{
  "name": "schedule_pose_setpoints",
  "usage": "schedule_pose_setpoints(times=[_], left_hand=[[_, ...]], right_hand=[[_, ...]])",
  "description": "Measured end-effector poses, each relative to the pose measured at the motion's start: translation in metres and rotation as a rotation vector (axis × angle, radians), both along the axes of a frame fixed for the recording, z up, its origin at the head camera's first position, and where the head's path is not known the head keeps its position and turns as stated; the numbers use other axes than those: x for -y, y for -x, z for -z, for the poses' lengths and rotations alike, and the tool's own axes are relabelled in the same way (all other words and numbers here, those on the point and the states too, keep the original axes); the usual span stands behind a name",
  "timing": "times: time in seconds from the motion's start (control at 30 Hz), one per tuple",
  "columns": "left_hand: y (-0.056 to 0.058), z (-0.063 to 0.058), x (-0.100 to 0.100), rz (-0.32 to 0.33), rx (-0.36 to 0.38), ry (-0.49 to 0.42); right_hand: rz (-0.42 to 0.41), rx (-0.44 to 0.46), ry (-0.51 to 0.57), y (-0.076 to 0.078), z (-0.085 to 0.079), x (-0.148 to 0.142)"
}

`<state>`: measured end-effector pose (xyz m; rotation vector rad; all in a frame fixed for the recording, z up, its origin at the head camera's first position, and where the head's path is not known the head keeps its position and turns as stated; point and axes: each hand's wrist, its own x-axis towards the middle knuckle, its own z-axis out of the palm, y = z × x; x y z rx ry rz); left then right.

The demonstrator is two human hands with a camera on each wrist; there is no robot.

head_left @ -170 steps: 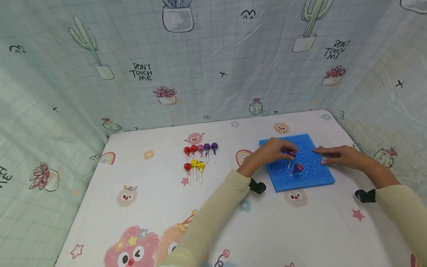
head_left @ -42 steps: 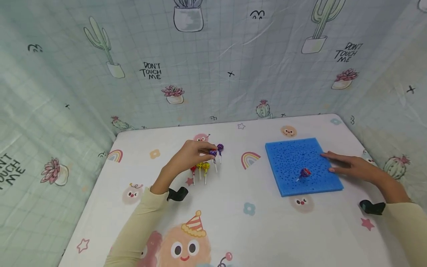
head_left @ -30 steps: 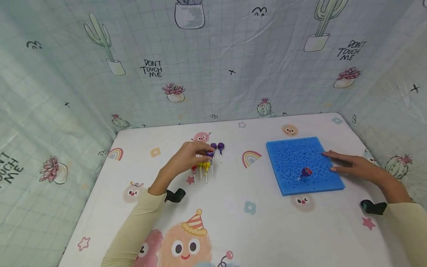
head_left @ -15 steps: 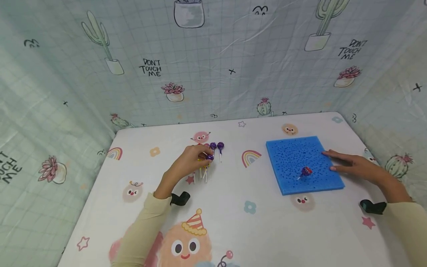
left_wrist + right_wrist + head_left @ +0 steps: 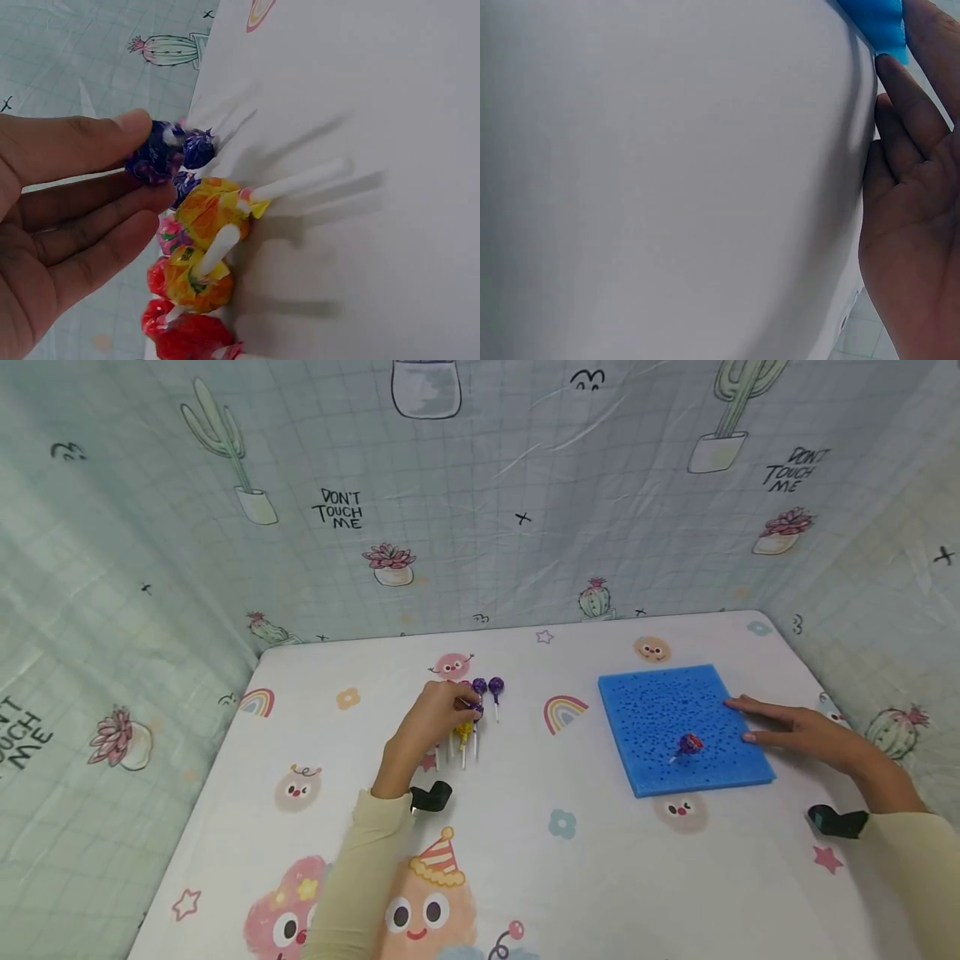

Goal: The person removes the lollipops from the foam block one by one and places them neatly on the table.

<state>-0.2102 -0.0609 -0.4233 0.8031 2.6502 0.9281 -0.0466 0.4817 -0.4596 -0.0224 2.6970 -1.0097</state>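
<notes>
In the head view my left hand (image 5: 433,720) is over the lollipop group at left of centre. Its thumb and fingers pinch a purple lollipop (image 5: 154,156) by the wrapped head, beside two yellow lollipops (image 5: 214,211). Red lollipops (image 5: 191,336) lie further along in the left wrist view. Two more purple lollipops (image 5: 496,686) lie just behind; my fingers partly hide the group. On the right, my right hand (image 5: 813,735) touches the right edge of a blue foam board (image 5: 652,710) with its fingers extended. One red-and-purple lollipop (image 5: 689,744) is on the board, its stick slanting towards the front left.
The table (image 5: 600,893) has a white cover printed with cartoon faces, stars and rainbows. A cactus-print cloth (image 5: 480,568) hangs behind it and at both sides. Black wrist devices (image 5: 431,796) sit at both sleeves.
Earlier my left hand held a red-and-purple lollipop over the foam board. It has since gone left to the group and brought a purple lollipop forward beside the yellow ones. My right hand stays put.
</notes>
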Motion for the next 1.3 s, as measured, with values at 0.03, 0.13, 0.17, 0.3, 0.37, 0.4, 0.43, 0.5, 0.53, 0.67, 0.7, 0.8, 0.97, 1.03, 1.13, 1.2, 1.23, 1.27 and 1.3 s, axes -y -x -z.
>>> schedule_pose_setpoints(times=[0.03,0.13,0.17,0.3,0.37,0.4,0.43,0.5,0.53,0.67,0.7,0.8,0.97,1.03,1.13,1.2,1.23,1.27,1.3], left_hand=[[0.000,0.001,-0.001,-0.005,0.001,0.007],[0.002,0.005,-0.005,0.006,-0.017,0.032],[0.002,0.006,-0.007,0.011,-0.027,0.042],[0.003,0.009,-0.011,0.012,-0.042,0.090],[0.003,0.011,-0.013,0.000,-0.029,0.111],[0.003,0.011,-0.014,-0.004,-0.023,0.121],[0.003,0.012,-0.014,-0.006,-0.021,0.131],[0.002,0.012,-0.015,-0.010,-0.010,0.134],[0.002,0.012,-0.015,-0.012,-0.008,0.133],[0.000,0.012,-0.015,-0.015,-0.002,0.121],[0.000,0.013,-0.015,-0.013,-0.003,0.119],[0.000,0.012,-0.014,-0.010,0.000,0.112],[0.001,0.009,-0.012,-0.011,0.014,0.104],[0.001,0.006,-0.011,-0.008,0.011,0.098],[0.001,0.001,-0.014,0.022,-0.030,0.094],[0.000,-0.003,-0.017,0.045,-0.057,0.080],[0.000,-0.005,-0.019,0.059,-0.068,0.079],[-0.001,-0.007,-0.022,0.072,-0.077,0.076],[-0.002,-0.010,-0.025,0.083,-0.075,0.066]], right_hand=[[-0.003,0.001,0.000,0.000,0.000,0.000],[-0.005,0.005,-0.003,0.001,0.000,0.000],[-0.004,0.006,0.001,0.001,0.000,0.000],[-0.004,0.006,0.020,0.000,0.000,0.000],[-0.003,0.005,0.023,0.000,0.000,0.000],[-0.003,0.005,0.020,0.000,0.000,0.000],[-0.001,0.005,0.019,-0.001,0.000,0.000],[-0.001,0.002,0.021,-0.001,-0.001,0.000],[0.001,0.001,0.020,-0.002,-0.001,0.001],[-0.002,-0.003,0.033,-0.003,0.000,0.000],[-0.004,-0.005,0.035,-0.003,0.001,0.000],[-0.004,-0.007,0.044,-0.002,0.002,-0.001],[-0.006,-0.012,0.056,-0.002,0.003,-0.003],[-0.006,-0.008,0.066,-0.003,0.002,-0.002],[0.000,-0.006,0.070,-0.004,0.002,-0.001],[0.000,-0.005,0.065,-0.004,0.001,-0.001],[0.001,-0.004,0.061,-0.004,0.001,0.000],[-0.001,-0.005,0.059,-0.003,0.001,0.000],[-0.004,-0.004,0.058,-0.003,0.000,0.000]])
